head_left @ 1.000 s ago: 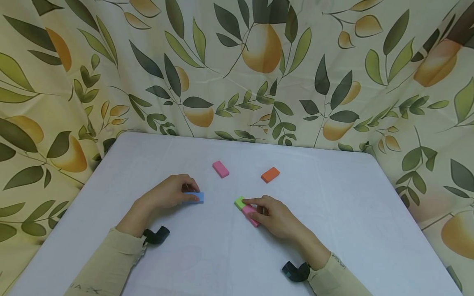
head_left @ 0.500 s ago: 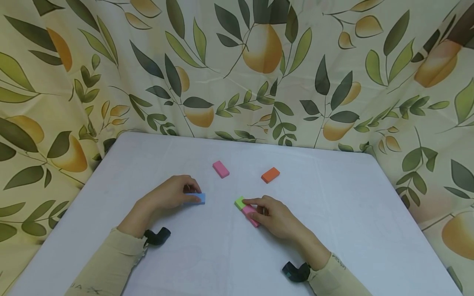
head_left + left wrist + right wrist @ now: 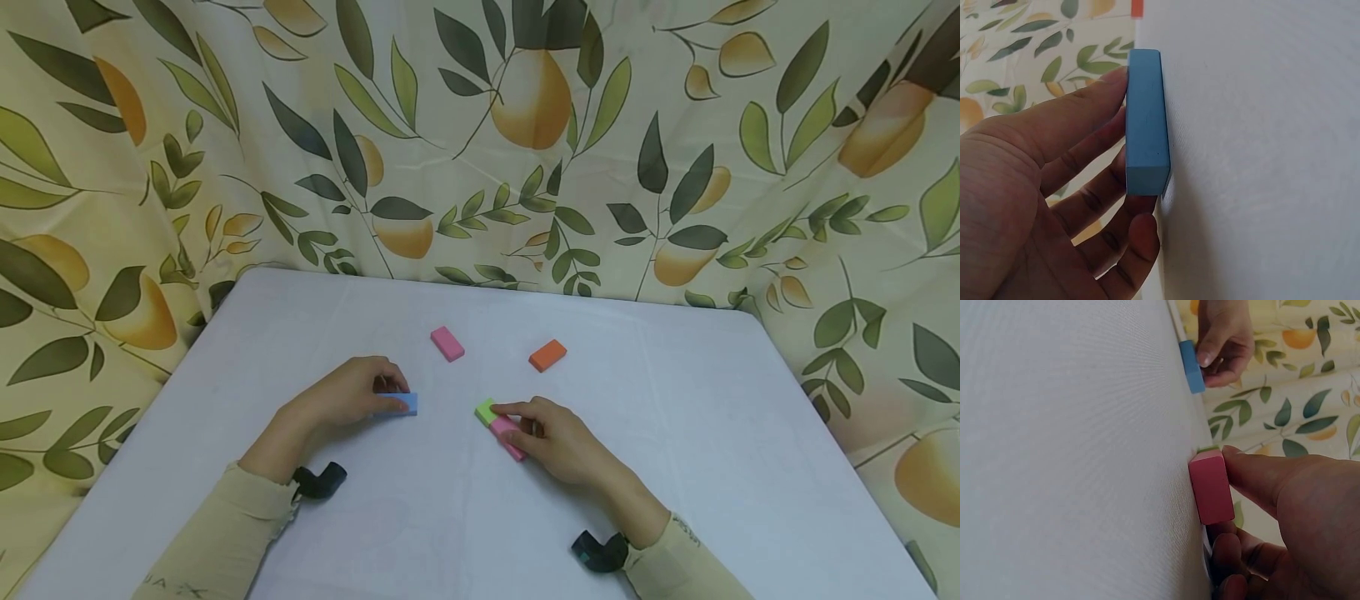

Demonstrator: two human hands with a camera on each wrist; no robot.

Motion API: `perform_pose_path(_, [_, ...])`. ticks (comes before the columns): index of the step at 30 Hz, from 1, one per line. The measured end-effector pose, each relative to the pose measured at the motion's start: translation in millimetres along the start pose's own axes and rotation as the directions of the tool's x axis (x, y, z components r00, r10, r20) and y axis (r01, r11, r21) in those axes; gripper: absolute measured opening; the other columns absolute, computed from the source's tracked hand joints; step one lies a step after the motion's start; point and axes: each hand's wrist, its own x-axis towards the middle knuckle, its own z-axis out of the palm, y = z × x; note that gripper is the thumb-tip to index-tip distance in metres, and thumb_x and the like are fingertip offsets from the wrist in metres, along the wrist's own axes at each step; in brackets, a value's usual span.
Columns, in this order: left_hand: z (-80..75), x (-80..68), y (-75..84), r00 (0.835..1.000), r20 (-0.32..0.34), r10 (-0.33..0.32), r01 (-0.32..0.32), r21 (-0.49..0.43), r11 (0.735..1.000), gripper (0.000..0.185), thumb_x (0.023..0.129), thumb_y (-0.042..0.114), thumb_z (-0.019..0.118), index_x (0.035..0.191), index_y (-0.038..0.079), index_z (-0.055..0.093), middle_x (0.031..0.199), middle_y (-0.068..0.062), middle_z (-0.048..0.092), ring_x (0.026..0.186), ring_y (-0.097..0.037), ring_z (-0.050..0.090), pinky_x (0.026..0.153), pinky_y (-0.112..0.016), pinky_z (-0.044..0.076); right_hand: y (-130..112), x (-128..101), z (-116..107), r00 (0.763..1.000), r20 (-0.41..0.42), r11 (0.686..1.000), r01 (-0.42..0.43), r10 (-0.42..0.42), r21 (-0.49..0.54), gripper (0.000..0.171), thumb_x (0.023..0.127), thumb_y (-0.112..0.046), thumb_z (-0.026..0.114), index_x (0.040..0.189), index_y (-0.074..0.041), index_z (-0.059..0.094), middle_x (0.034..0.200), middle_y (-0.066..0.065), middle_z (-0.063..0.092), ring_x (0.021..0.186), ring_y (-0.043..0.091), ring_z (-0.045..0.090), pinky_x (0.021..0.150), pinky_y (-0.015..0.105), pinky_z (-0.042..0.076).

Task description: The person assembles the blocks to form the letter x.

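At the left, the left hand pinches the blue block between thumb and fingers, the thumb along one edge and the fingertips behind. This is where the change is: over the last second the left hand has carried the blue block slightly to the right and a touch nearer the person. The block lies level, long side across; whether it rests on the counter or is held just above it, I cannot tell.

Next, farther back, the far pink block lies flat and slantwise. It has not moved, and neither hand touches it.

Then come the green block and the near pink block, set end to end in a slanting row, apparently touching, with the green at the far end. This pair has stayed put.

Behind the pair and to its right is the orange block, flat, unmoved and apart from the others.

Rightmost, the right hand grips the pair, its index finger reaching onto the green block and its thumb against the near pink block, steady over the same second.

As I judge it, the shift counts for little so far: the gap between the blue block and the pair has narrowed, but they remain apart, and only the left hand's side of the work has advanced.
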Motion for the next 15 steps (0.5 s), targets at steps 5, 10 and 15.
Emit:
perform_pose_path(5, [0.5, 0.1, 0.4, 1.000, -0.001, 0.007, -0.007, 0.003, 1.000, 0.018, 0.089, 0.030, 0.083, 0.104, 0.025, 0.074, 0.102, 0.008, 0.069, 0.098, -0.013, 0.062, 0.092, -0.036, 0.050, 0.4, 0.1, 0.4, 1.000, -0.007, 1.000, 0.001, -0.002, -0.007, 0.039, 0.099, -0.028, 0.071, 0.136, -0.040, 0.067, 0.086, -0.006, 0.055, 0.082, 0.014, 0.053, 0.066, 0.025, 0.041])
perform_pose_path(10, [0.4, -0.5, 1.8, 1.000, 0.000, 0.014, -0.014, 0.007, 1.000, 0.019, 0.089, 0.030, 0.083, 0.105, 0.024, 0.075, 0.100, 0.007, 0.068, 0.097, -0.013, 0.061, 0.091, -0.035, 0.049, 0.4, -0.1, 0.2, 1.000, -0.013, 1.000, 0.011, -0.011, -0.021, 0.038, 0.099, -0.029, 0.070, 0.136, -0.040, 0.067, 0.085, -0.007, 0.055, 0.082, 0.013, 0.052, 0.067, 0.025, 0.041])
perform_pose_path(15, [0.1, -0.8, 3.3, 1.000, 0.002, 0.021, -0.021, 0.010, 1.000, 0.018, 0.089, 0.029, 0.083, 0.105, 0.023, 0.075, 0.101, 0.007, 0.068, 0.096, -0.014, 0.060, 0.090, -0.035, 0.049, 0.3, -0.5, 0.3, 1.000, -0.018, 1.000, 0.011, -0.011, -0.023, 0.039, 0.099, -0.028, 0.071, 0.135, -0.040, 0.067, 0.085, -0.008, 0.055, 0.082, 0.013, 0.052, 0.068, 0.025, 0.041])
